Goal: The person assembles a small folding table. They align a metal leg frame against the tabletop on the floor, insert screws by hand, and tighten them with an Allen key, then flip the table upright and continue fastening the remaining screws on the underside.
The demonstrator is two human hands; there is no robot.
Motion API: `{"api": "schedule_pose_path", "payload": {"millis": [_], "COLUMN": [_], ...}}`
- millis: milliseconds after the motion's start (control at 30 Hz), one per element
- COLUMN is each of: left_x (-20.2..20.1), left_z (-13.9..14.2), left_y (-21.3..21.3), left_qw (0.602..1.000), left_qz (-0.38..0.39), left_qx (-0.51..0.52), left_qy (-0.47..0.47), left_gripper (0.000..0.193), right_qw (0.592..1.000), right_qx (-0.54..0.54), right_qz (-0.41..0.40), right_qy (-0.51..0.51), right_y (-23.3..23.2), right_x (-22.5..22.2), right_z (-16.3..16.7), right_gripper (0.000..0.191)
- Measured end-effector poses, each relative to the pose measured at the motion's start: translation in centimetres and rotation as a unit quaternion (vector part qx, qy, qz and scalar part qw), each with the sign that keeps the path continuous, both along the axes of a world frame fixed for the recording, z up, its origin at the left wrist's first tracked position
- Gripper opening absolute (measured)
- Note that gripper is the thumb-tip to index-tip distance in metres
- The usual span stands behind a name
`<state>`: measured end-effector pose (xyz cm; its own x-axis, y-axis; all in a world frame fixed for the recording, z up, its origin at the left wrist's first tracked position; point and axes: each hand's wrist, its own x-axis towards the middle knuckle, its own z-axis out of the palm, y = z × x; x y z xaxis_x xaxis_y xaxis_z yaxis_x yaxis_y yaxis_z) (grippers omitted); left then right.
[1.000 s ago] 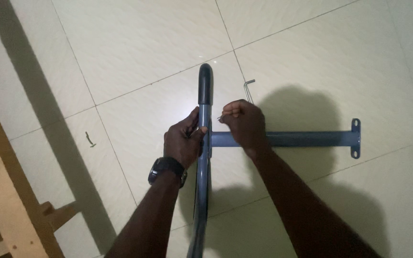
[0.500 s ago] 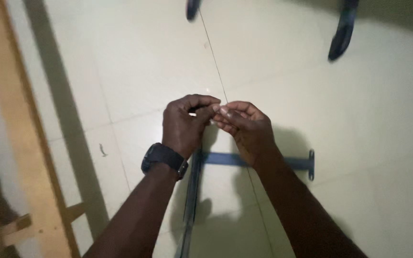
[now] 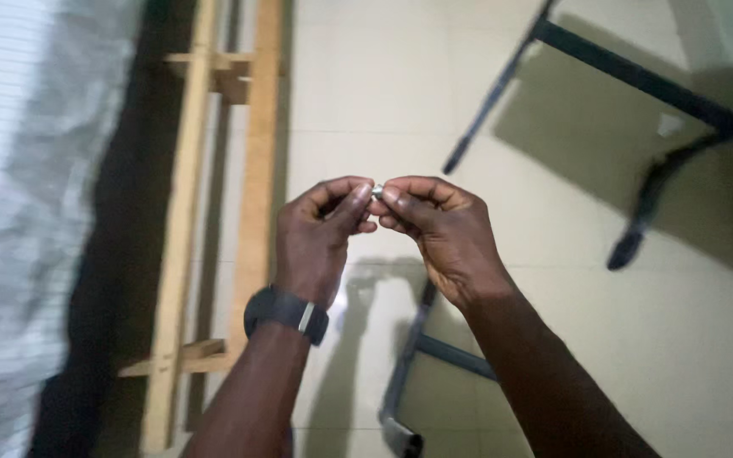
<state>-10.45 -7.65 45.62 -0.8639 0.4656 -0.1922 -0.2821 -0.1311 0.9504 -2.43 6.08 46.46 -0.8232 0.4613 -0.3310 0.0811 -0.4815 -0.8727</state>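
My left hand and my right hand are raised together in the middle of the view, fingertips touching. Between them they pinch a small shiny metal piece, perhaps a nut or a bolt; most of it is hidden by the fingers. A dark watch sits on my left wrist. Below the hands, on the tiled floor, lies a grey metal tube frame with a cross bar, partly covered by my right forearm.
A pale wooden frame lies along the floor on the left, next to a dark strip and a grey-white sheet. At the upper right stands a dark metal frame with legs and a foot.
My hands have lifted off the grey tube frame and come together in the air on a small metal piece. The view has swung left, bringing the wooden frame into sight.
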Motion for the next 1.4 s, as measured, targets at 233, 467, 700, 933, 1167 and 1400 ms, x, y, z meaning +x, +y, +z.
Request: {"api": "schedule_pose_path", "payload": {"millis": [233, 467, 700, 933, 1167, 1400], "left_x": [-5.9, -11.8, -14.8, -17.7, -20.7, -19.4], "left_z": [5.4, 7.2, 6.3, 1.1, -3.6, -3.1], "left_y": [-14.1, -28.6, -42.7, -55.7, -60.4, -60.8], "left_qw": [0.977, 0.961, 0.914, 0.856, 0.801, 0.791], "left_qz": [0.168, 0.262, 0.391, 0.509, 0.566, 0.591], "left_qx": [0.09, 0.035, 0.009, -0.015, -0.12, -0.051], "left_qy": [-0.098, -0.081, -0.109, -0.09, -0.157, -0.151], "left_gripper": [0.026, 0.027, 0.028, 0.026, 0.023, 0.031], "right_qw": [0.989, 0.974, 0.935, 0.906, 0.899, 0.921], "right_qx": [0.009, -0.029, -0.03, -0.029, -0.166, -0.182], "right_qz": [0.138, 0.226, 0.355, 0.419, 0.406, 0.345], "right_qy": [0.055, 0.019, -0.001, -0.059, -0.018, -0.025], "right_y": [-12.5, -26.8, -40.0, -48.8, -54.6, -57.2], "right_x": [-11.2, -19.9, -25.9, -28.3, -29.4, -30.6], "right_z": [5.8, 6.9, 7.6, 5.3, 0.2, -1.7], "right_gripper": [0.02, 0.021, 0.027, 0.032, 0.052, 0.071]}}
